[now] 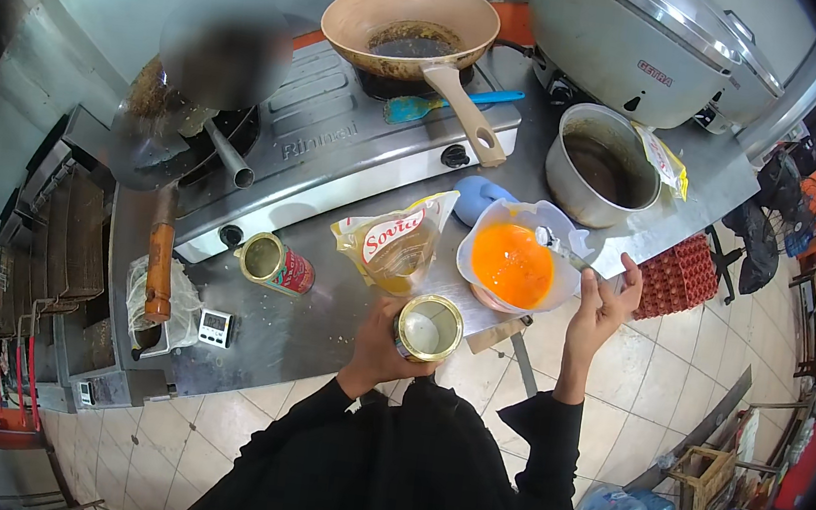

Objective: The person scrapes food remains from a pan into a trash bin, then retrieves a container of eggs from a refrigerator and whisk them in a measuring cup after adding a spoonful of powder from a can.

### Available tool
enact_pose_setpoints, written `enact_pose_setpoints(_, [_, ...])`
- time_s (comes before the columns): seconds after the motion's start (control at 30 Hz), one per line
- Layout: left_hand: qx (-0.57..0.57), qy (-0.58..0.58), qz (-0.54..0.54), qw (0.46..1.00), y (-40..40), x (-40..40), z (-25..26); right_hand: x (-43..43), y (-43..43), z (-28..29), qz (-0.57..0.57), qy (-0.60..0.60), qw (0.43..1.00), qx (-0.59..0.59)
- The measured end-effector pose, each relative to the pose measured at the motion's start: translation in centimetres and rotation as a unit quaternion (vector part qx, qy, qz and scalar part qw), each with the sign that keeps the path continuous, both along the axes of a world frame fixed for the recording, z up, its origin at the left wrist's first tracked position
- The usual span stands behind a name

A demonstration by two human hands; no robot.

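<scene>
My left hand [383, 339] grips an open metal can [429, 328] with pale contents, held upright at the counter's front edge. In my right hand [602, 307] is a small spoon [560, 248], its bowl end with something white in it, over the rim area of a translucent plastic bowl [572, 274]. Orange beaten egg [512, 265] fills the bottom of that bowl. To its left stands an oil pouch [398, 242] in clear and yellow plastic. Another opened can [276, 264] with a red label stands farther left. A blue rounded object [480, 199] lies partly hidden behind the bowl.
A Rinnai gas stove [330, 140] carries a beige frying pan [404, 20], a blue silicone brush [455, 105] and a wok [151, 158]. A metal pot [603, 164] stands near large rice cookers [627, 53]. A digital timer [215, 328] sits on the counter. Red egg trays [679, 277] lie at right.
</scene>
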State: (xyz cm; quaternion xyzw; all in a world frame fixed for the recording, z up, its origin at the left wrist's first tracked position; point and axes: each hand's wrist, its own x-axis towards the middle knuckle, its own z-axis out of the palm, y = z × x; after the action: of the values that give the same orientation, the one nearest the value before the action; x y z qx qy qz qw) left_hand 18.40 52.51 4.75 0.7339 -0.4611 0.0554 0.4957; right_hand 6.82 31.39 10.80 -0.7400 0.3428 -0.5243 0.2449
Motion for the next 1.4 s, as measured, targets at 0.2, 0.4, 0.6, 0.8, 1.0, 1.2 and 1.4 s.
enact_pose_setpoints(0.2, [0.029,0.008,-0.002,1.0,0.5,-0.4,-0.2,0.2,0.1,0.1,-0.004,0.041,0.999,-0.017])
enact_pose_setpoints(0.4, [0.017,0.003,0.001,1.0,0.6,-0.5,-0.2,-0.6,0.3,0.0,-0.008,0.079,0.995,-0.061])
enact_pose_setpoints(0.6, [0.033,0.018,-0.002,0.999,0.6,-0.7,-0.3,-2.3,1.1,0.7,0.019,0.156,0.978,-0.139])
enact_pose_setpoints(0.8, [0.027,0.015,-0.019,0.999,0.3,-0.7,0.0,-3.5,1.3,0.3,0.015,0.211,0.955,-0.21])
enact_pose_setpoints(1.0, [-0.001,0.014,-0.024,1.0,0.4,-0.8,0.1,-5.1,1.0,-0.9,0.011,0.239,0.919,-0.312])
enact_pose_setpoints(1.2, [-0.029,0.006,-0.017,0.999,1.1,-0.9,0.2,-5.6,0.7,-1.6,0.022,0.237,0.911,-0.336])
enact_pose_setpoints(1.4, [-0.014,0.004,-0.004,1.0,2.1,-1.0,-0.2,-4.8,1.1,-0.4,-0.012,0.211,0.944,-0.253])
